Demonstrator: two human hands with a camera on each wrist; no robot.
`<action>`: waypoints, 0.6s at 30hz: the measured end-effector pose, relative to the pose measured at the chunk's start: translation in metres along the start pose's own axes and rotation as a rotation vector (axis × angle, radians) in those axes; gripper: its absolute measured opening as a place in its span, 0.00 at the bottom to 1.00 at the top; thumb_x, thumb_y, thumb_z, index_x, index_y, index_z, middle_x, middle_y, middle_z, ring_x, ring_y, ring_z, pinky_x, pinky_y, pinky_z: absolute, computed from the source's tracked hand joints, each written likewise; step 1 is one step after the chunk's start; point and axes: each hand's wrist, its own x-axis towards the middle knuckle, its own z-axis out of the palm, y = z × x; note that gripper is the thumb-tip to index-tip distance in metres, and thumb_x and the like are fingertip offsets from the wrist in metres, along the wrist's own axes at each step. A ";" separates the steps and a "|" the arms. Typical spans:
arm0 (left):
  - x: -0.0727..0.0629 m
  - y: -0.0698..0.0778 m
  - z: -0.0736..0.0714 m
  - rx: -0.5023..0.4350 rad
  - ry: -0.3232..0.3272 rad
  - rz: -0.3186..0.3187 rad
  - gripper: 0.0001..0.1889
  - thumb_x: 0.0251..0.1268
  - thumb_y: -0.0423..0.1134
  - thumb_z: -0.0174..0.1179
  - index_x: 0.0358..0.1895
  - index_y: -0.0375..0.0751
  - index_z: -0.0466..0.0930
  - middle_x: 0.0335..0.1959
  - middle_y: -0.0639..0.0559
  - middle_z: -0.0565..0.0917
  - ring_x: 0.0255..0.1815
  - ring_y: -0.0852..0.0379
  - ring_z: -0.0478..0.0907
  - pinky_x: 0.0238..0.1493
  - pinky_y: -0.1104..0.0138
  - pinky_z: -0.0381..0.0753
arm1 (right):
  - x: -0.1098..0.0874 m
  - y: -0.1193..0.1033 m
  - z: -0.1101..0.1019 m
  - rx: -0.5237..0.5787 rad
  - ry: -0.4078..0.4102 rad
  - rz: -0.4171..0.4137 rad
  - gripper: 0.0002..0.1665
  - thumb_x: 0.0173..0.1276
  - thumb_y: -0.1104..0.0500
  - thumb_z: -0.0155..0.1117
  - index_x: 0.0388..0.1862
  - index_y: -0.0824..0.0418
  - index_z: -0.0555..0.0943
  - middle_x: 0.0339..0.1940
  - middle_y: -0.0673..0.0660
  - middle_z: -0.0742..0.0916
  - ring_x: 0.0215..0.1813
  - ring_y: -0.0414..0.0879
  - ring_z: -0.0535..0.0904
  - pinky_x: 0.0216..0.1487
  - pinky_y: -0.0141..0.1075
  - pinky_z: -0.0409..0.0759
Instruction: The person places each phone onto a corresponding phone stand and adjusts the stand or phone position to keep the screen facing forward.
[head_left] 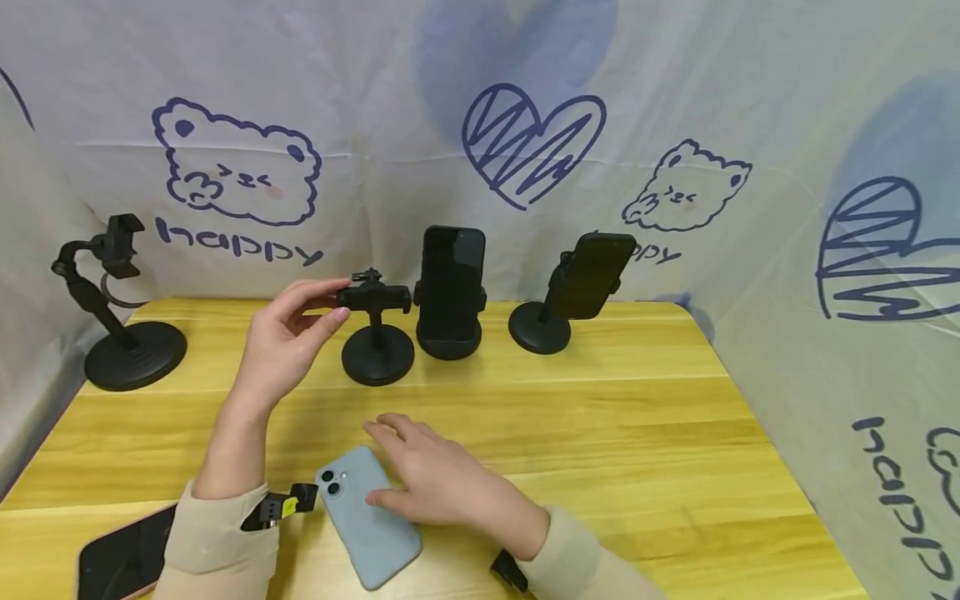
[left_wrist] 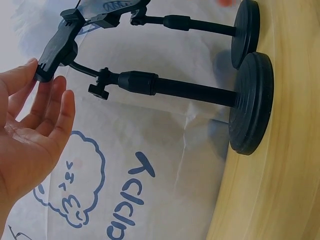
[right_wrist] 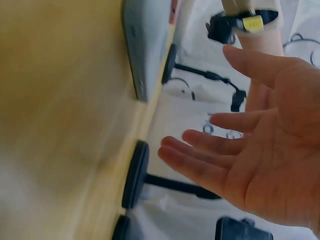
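With thumb and fingers, my left hand (head_left: 281,337) pinches the left end of the clamp on a black phone stand (head_left: 377,354). That clamp (left_wrist: 57,47) holds no phone, and its round base rests on the table. My right hand (head_left: 442,475) hovers beside and partly over a light blue phone (head_left: 371,525) lying back up, with its two camera lenses showing. In the right wrist view the right hand's fingers (right_wrist: 200,165) are spread and relaxed, with nothing in them, apart from the phone (right_wrist: 147,45).
Two stands to the right carry dark phones (head_left: 452,283) (head_left: 595,279). Another phone stand (head_left: 127,358) without a phone is at the far left. A black-screened phone (head_left: 123,554) lies at the front left, partly behind my left sleeve. A printed white cloth (head_left: 390,100) hangs behind the wooden table (head_left: 600,433).
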 end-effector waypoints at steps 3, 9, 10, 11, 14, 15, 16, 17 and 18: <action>0.000 -0.001 0.000 0.008 0.001 -0.002 0.20 0.73 0.28 0.64 0.66 0.37 0.81 0.56 0.55 0.80 0.56 0.62 0.78 0.50 0.80 0.79 | 0.000 -0.007 0.009 -0.061 -0.064 0.019 0.46 0.73 0.38 0.67 0.83 0.51 0.63 0.80 0.53 0.69 0.71 0.48 0.74 0.55 0.38 0.83; -0.001 -0.001 0.001 0.021 0.005 0.000 0.20 0.73 0.29 0.64 0.65 0.37 0.81 0.56 0.54 0.81 0.56 0.62 0.78 0.51 0.80 0.79 | 0.000 -0.018 0.024 -0.171 -0.153 0.014 0.49 0.70 0.32 0.66 0.83 0.49 0.64 0.82 0.53 0.67 0.73 0.47 0.73 0.50 0.35 0.83; -0.001 0.000 0.001 0.022 0.006 0.001 0.19 0.73 0.29 0.64 0.65 0.37 0.81 0.55 0.54 0.81 0.56 0.62 0.78 0.51 0.79 0.79 | 0.000 -0.019 0.026 -0.189 -0.159 0.008 0.50 0.69 0.30 0.66 0.83 0.49 0.63 0.82 0.53 0.66 0.73 0.48 0.72 0.50 0.35 0.83; -0.001 0.000 0.001 0.020 0.006 0.002 0.19 0.73 0.29 0.64 0.65 0.37 0.82 0.55 0.54 0.81 0.56 0.62 0.78 0.51 0.79 0.79 | 0.000 -0.021 0.028 -0.204 -0.162 0.002 0.51 0.68 0.29 0.66 0.83 0.49 0.63 0.82 0.53 0.66 0.73 0.48 0.72 0.51 0.36 0.84; 0.000 0.000 0.001 0.014 0.005 0.002 0.19 0.73 0.29 0.64 0.65 0.38 0.82 0.56 0.54 0.81 0.56 0.62 0.78 0.51 0.78 0.79 | 0.000 -0.025 0.033 -0.261 -0.151 -0.016 0.54 0.65 0.26 0.66 0.82 0.50 0.64 0.83 0.54 0.65 0.72 0.49 0.73 0.53 0.37 0.84; 0.000 0.000 0.001 0.013 0.005 0.003 0.19 0.73 0.28 0.64 0.65 0.38 0.82 0.56 0.53 0.81 0.56 0.62 0.78 0.51 0.78 0.79 | 0.000 -0.026 0.034 -0.284 -0.141 -0.021 0.55 0.65 0.25 0.66 0.82 0.50 0.65 0.83 0.55 0.66 0.72 0.49 0.73 0.53 0.36 0.84; 0.000 0.000 0.001 0.011 0.005 0.003 0.19 0.73 0.28 0.64 0.65 0.38 0.82 0.56 0.53 0.81 0.55 0.62 0.78 0.51 0.78 0.79 | -0.001 -0.028 0.035 -0.302 -0.131 -0.025 0.55 0.64 0.24 0.66 0.82 0.51 0.66 0.82 0.55 0.66 0.70 0.49 0.74 0.52 0.36 0.84; 0.000 0.000 0.000 0.012 0.006 0.004 0.19 0.73 0.28 0.64 0.65 0.39 0.82 0.56 0.53 0.81 0.56 0.62 0.78 0.51 0.78 0.79 | 0.000 -0.030 0.036 -0.317 -0.129 -0.025 0.56 0.63 0.24 0.66 0.81 0.51 0.66 0.82 0.56 0.67 0.69 0.50 0.74 0.51 0.35 0.84; 0.000 0.000 0.000 0.013 0.006 0.004 0.19 0.73 0.28 0.64 0.65 0.39 0.82 0.56 0.52 0.81 0.55 0.62 0.78 0.51 0.78 0.80 | 0.000 -0.032 0.037 -0.329 -0.132 -0.021 0.56 0.63 0.23 0.66 0.81 0.51 0.67 0.82 0.56 0.66 0.69 0.50 0.74 0.51 0.35 0.84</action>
